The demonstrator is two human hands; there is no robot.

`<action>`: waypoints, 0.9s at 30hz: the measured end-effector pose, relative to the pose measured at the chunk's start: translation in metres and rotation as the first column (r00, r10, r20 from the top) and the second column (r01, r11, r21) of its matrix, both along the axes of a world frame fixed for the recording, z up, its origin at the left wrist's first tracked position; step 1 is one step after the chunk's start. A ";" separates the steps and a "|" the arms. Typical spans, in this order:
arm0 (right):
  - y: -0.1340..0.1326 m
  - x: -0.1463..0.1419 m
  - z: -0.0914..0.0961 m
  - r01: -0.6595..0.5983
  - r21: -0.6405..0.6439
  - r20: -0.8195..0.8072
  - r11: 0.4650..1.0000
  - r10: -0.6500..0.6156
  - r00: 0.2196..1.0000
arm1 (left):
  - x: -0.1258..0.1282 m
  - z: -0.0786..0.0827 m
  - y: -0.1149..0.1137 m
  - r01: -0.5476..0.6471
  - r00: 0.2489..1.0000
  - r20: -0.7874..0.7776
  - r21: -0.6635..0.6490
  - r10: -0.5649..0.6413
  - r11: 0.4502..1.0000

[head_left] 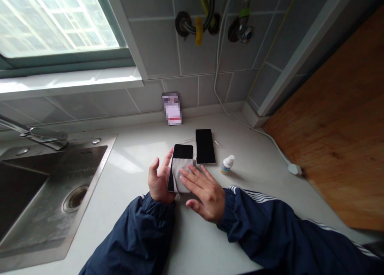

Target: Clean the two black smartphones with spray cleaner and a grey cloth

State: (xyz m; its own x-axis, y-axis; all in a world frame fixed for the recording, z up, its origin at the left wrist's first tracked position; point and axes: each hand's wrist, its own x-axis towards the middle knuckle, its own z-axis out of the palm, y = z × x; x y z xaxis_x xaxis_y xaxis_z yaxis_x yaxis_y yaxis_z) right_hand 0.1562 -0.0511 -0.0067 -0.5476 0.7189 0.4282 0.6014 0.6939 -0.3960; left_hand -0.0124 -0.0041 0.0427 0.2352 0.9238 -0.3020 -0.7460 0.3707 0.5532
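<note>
A smartphone [183, 151] with a dark screen rests in my left hand [161, 183], whose thumb stands free at its left while the fingers pass behind the phone. Over the lower part of its screen lies a grey cleaning cloth [182, 179]. My right hand [207, 193] is laid flat on that cloth with the fingers stretched out and the thumb apart. Just beyond, a second dark-screened phone [205, 146] lies face up on the counter. A small white-capped bottle [227, 164] stands upright to the right of it.
On the left is a steel sink [111, 141] with a faucet [45, 137]. A blurred-out upright object [172, 109] leans against the tiled wall. A white cable [264, 131] runs down to a plug [295, 169] on the counter [132, 211]. A wooden panel [336, 127] borders the right side.
</note>
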 end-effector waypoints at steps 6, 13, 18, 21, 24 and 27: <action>0.001 -0.005 -0.006 0.219 0.049 -0.038 0.974 -0.218 0.975 | 0.001 -0.003 -0.006 0.129 0.991 0.012 0.067 -0.130 0.989; 0.001 -0.007 -0.009 0.321 0.057 -0.088 0.945 -0.315 0.945 | 0.003 -0.012 -0.007 0.150 0.989 -0.016 0.068 -0.150 0.986; 0.003 -0.005 -0.010 0.304 0.068 -0.069 0.950 -0.299 0.952 | 0.004 -0.013 -0.007 0.143 0.989 -0.048 0.069 -0.140 0.987; 0.004 -0.004 -0.009 0.287 0.066 -0.038 0.956 -0.285 0.958 | 0.004 -0.015 -0.006 0.165 0.986 -0.016 0.048 -0.164 0.985; 0.003 -0.005 -0.010 0.275 0.065 -0.003 0.959 -0.275 0.961 | 0.004 -0.018 -0.005 0.171 0.985 -0.005 0.027 -0.171 0.985; 0.001 -0.006 -0.010 0.257 0.069 0.030 0.964 -0.259 0.965 | 0.004 -0.018 -0.005 0.154 0.988 -0.020 -0.007 -0.154 0.988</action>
State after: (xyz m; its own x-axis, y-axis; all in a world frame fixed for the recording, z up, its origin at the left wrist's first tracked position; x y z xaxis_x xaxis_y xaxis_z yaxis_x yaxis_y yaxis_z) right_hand 0.1502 -0.0499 -0.0168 -0.3640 0.8097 0.4603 0.7772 0.5364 -0.3289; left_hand -0.0085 -0.0086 0.0248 0.3683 0.8754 -0.3132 -0.6683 0.4834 0.5654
